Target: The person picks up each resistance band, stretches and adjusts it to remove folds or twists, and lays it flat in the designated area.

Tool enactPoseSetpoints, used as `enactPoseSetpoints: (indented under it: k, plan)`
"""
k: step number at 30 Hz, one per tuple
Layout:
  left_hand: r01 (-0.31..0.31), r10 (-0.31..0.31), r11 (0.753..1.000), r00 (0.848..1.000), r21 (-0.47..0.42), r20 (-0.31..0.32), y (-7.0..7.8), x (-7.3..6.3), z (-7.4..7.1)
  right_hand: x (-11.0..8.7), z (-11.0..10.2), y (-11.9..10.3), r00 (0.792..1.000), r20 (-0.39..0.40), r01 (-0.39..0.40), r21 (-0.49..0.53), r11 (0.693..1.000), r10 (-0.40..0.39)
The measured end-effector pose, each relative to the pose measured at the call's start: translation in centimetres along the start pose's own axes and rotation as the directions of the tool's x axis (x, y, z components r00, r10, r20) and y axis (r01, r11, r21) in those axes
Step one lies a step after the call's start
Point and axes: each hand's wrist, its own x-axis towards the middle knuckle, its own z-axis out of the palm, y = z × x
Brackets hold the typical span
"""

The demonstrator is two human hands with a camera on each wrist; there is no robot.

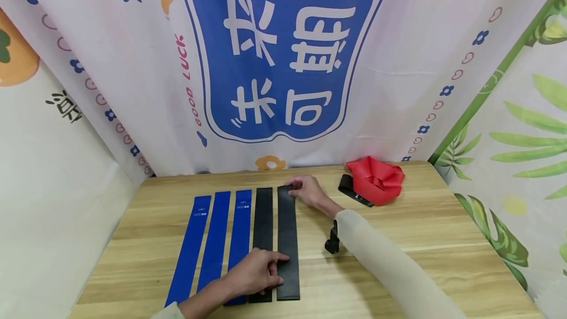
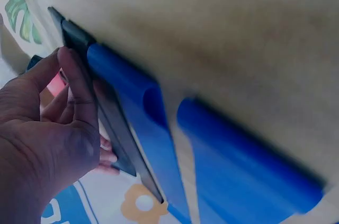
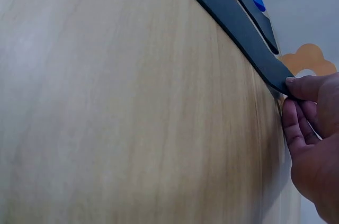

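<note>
Five flat resistance loop bands lie side by side on the table: three blue, two black. My right hand [image 1: 307,190] pinches the far end of the rightmost black resistance band [image 1: 288,225] between thumb and fingers; the right wrist view shows that band's end [image 3: 273,73] lifted slightly. Nearer me, my left hand [image 1: 257,272] reaches across the other black band [image 1: 264,215], its index finger and thumb extended onto the rightmost band's surface. In the left wrist view the blue bands [image 2: 143,113] lie beside that hand, and their near ends show as rounded folds.
On the wooden table [image 1: 381,260], a bunched red band [image 1: 376,181] lies partly over another black band [image 1: 347,186] at the back right. A printed curtain [image 1: 390,87] hangs along the table's back edge. A black device [image 1: 332,244] is on my right wrist.
</note>
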Motion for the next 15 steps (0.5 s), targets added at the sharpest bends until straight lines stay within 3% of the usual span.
enactPoseSetpoints:
  k: [1, 3, 6, 8, 10, 15]
  plan:
    - [-0.007, 0.007, 1.000, 1.000, 0.023, 0.006, -0.1, 0.2, 0.0, 0.0, -0.1, 0.0, 1.000, -0.001, -0.004, -0.005, 1.000, 0.004]
    - [-0.041, 0.040, 0.998, 0.999, 0.050, 0.009, -2.0, 1.0, 0.2, -0.1, -0.2, 0.1, 1.000, -0.007, -0.012, -0.008, 1.000, 0.012]
    - [-0.038, 0.038, 0.996, 0.999, 0.074, -0.001, -1.8, 1.2, -0.2, -0.4, -0.5, 0.2, 0.999, -0.015, -0.028, 0.002, 1.000, 0.028]
    - [-0.017, 0.018, 0.998, 1.000, 0.059, -0.017, -1.2, 1.3, -0.4, -0.7, -0.8, 0.2, 0.999, -0.016, -0.035, 0.013, 0.999, 0.036]
    - [0.012, -0.011, 0.999, 1.000, 0.049, -0.023, 0.9, 0.9, -1.0, -1.0, -1.1, 0.2, 0.999, -0.016, -0.039, 0.020, 0.999, 0.039]
    - [0.003, -0.001, 0.999, 0.999, 0.049, -0.052, 1.3, 1.7, -1.4, -2.0, -2.3, -0.1, 1.000, -0.017, -0.021, 0.047, 0.999, 0.022]
